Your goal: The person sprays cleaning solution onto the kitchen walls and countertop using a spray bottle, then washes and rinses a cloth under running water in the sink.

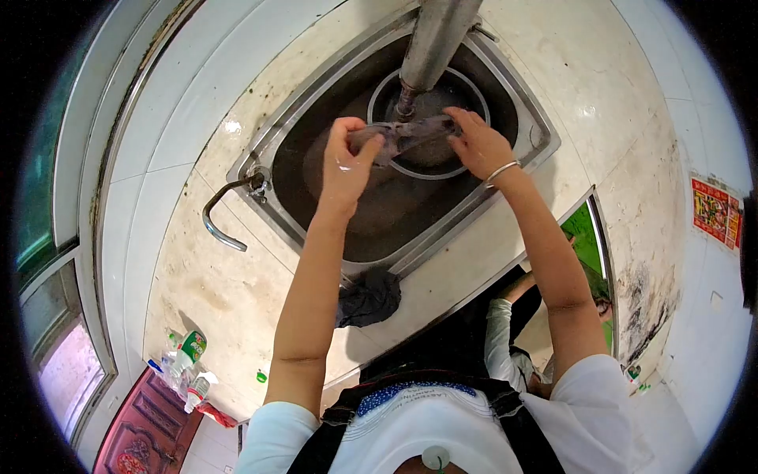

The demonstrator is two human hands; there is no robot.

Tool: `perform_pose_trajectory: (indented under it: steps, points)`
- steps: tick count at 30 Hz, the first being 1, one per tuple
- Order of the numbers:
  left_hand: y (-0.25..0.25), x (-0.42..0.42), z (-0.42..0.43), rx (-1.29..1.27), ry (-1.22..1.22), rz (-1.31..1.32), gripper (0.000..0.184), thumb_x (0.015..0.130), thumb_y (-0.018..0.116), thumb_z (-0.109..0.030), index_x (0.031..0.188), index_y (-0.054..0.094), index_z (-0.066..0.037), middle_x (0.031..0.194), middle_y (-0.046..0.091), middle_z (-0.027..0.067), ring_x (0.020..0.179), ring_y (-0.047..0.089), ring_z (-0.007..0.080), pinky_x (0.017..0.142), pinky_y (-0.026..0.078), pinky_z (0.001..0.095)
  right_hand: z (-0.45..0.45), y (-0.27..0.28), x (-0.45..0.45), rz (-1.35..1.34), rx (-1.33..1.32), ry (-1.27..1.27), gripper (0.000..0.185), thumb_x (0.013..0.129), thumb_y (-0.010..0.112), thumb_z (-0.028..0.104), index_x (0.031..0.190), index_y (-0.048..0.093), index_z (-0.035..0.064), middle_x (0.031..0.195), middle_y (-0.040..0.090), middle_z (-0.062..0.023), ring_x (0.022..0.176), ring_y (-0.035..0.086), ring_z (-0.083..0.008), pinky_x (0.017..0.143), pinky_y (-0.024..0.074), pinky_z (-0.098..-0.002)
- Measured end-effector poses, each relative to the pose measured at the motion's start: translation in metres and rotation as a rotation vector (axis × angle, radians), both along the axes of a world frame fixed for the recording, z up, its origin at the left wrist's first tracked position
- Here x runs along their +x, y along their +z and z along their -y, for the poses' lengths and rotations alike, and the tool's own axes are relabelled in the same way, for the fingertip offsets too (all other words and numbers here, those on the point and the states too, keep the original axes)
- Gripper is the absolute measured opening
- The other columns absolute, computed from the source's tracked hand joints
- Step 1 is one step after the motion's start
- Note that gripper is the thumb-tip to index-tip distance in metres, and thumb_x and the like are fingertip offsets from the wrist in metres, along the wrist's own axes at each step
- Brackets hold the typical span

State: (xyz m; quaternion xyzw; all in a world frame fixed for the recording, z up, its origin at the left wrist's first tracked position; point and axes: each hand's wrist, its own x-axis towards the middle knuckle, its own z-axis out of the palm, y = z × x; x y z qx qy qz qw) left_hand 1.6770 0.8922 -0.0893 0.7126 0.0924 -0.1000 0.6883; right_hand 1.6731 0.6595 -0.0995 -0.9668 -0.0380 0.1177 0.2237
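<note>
Both hands hold a limp, wet, greyish and partly see-through thing (pixel 404 136), stretched between them over the sink; I cannot make out its kind. My left hand (pixel 349 158) pinches its left end between thumb and fingers. At the other end, the fingers of my right hand (pixel 478 144) are closed on its darker edge. Just beyond it stands a round basin (pixel 439 175) inside the steel sink (pixel 395 265), partly hidden by the hands and a thick metal pipe (pixel 433 47). Cloudy dark water (pixel 387 209) appears to lie in the sink.
A curved faucet (pixel 225 229) rises at the sink's left corner. On the front rim lies a crumpled dark cloth (pixel 369 299). Several bottles (pixel 189 359) stand at the lower left of the stained counter (pixel 229 292). Another person's sleeve (pixel 498 340) shows below the counter edge.
</note>
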Motion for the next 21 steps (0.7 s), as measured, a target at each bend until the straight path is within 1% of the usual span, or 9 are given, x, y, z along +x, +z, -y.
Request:
perform_pose_trajectory:
  steps: [2, 4, 6, 8, 10, 13, 15, 20, 21]
  points:
    - [0.01, -0.002, 0.008, 0.038, -0.07, 0.042, 0.021, 0.077, 0.064, -0.002, 0.094, 0.054, -0.007, 0.084, 0.053, 0.0016, 0.075, 0.051, 0.0119, 0.068, 0.043, 0.0253, -0.014, 0.008, 0.001, 0.114, 0.248, 0.108, 0.049, 0.083, 0.061, 0.014, 0.128, 0.043, 0.0126, 0.121, 0.054, -0.0152, 0.101, 0.058, -0.0293, 0.085, 0.0474, -0.0364]
    - [0.014, -0.003, 0.012, -0.104, -0.17, -0.081, 0.022, 0.076, 0.062, 0.001, 0.095, 0.053, -0.006, 0.086, 0.053, 0.0018, 0.079, 0.05, 0.0101, 0.071, 0.042, 0.0235, -0.028, 0.006, 0.003, 0.198, 0.304, 0.098, 0.048, 0.079, 0.065, 0.012, 0.124, 0.049, 0.0102, 0.118, 0.056, -0.0145, 0.103, 0.057, -0.0295, 0.088, 0.0461, -0.0349]
    - [0.008, -0.003, 0.011, -0.112, -0.19, -0.02, 0.023, 0.076, 0.06, 0.003, 0.095, 0.053, -0.007, 0.087, 0.052, 0.0006, 0.08, 0.049, 0.0092, 0.072, 0.041, 0.0218, -0.034, -0.004, 0.008, 0.264, 0.312, 0.238, 0.039, 0.079, 0.066, 0.012, 0.116, 0.056, 0.007, 0.117, 0.056, -0.0143, 0.105, 0.055, -0.0296, 0.091, 0.0446, -0.0334]
    - [0.019, -0.002, 0.01, -0.203, -0.257, -0.022, 0.024, 0.074, 0.059, 0.005, 0.094, 0.053, -0.007, 0.089, 0.05, -0.0007, 0.081, 0.047, 0.0079, 0.071, 0.039, 0.0198, -0.035, -0.012, 0.012, 0.253, 0.4, 0.23, 0.028, 0.079, 0.066, 0.013, 0.106, 0.062, 0.0043, 0.109, 0.061, -0.0143, 0.098, 0.059, -0.0278, 0.086, 0.0461, -0.0313]
    - [0.018, 0.0, 0.006, -0.227, -0.236, 0.007, 0.026, 0.073, 0.058, 0.005, 0.096, 0.052, -0.007, 0.088, 0.049, -0.0011, 0.08, 0.046, 0.0072, 0.07, 0.039, 0.0193, -0.033, -0.009, 0.015, -0.046, 0.543, 0.115, 0.023, 0.082, 0.064, 0.014, 0.102, 0.063, 0.0028, 0.098, 0.065, -0.0107, 0.088, 0.061, -0.0196, 0.079, 0.0467, -0.0276]
    - [0.013, 0.003, -0.008, -0.274, -0.216, 0.004, 0.031, 0.071, 0.054, 0.007, 0.099, 0.05, -0.007, 0.088, 0.047, -0.0013, 0.078, 0.045, 0.0065, 0.069, 0.038, 0.019, -0.026, 0.007, 0.016, -0.302, 0.644, 0.02, 0.021, 0.085, 0.061, 0.02, 0.099, 0.067, 0.0057, 0.085, 0.067, -0.0103, 0.077, 0.062, -0.0186, 0.074, 0.0487, -0.0299]
    - [0.015, 0.002, -0.007, -0.306, -0.214, -0.019, 0.037, 0.071, 0.048, 0.011, 0.103, 0.045, -0.008, 0.088, 0.045, 0.0002, 0.08, 0.045, 0.0092, 0.07, 0.039, 0.0215, -0.024, 0.002, 0.015, -0.344, 0.684, 0.026, 0.021, 0.086, 0.06, 0.02, 0.1, 0.066, 0.0056, 0.085, 0.067, -0.009, 0.076, 0.06, -0.0154, 0.073, 0.0479, -0.0279]
    - [0.016, -0.002, 0.002, -0.376, -0.178, -0.093, 0.037, 0.069, 0.05, 0.009, 0.102, 0.046, -0.008, 0.089, 0.044, -0.0001, 0.08, 0.044, 0.0081, 0.07, 0.039, 0.0205, -0.029, 0.003, 0.009, -0.37, 0.729, 0.097, 0.016, 0.09, 0.056, 0.012, 0.1, 0.06, -0.0006, 0.087, 0.06, -0.0007, 0.081, 0.052, -0.0075, 0.075, 0.0434, -0.0226]
    - [0.014, -0.001, 0.001, -0.389, -0.156, -0.108, 0.037, 0.068, 0.051, 0.007, 0.102, 0.046, -0.007, 0.089, 0.043, -0.0008, 0.079, 0.043, 0.0069, 0.068, 0.038, 0.0193, -0.028, -0.001, 0.011, -0.261, 0.763, 0.028, 0.015, 0.091, 0.054, 0.012, 0.1, 0.058, 0.0005, 0.086, 0.058, 0.0, 0.081, 0.051, -0.0066, 0.075, 0.0426, -0.0218]
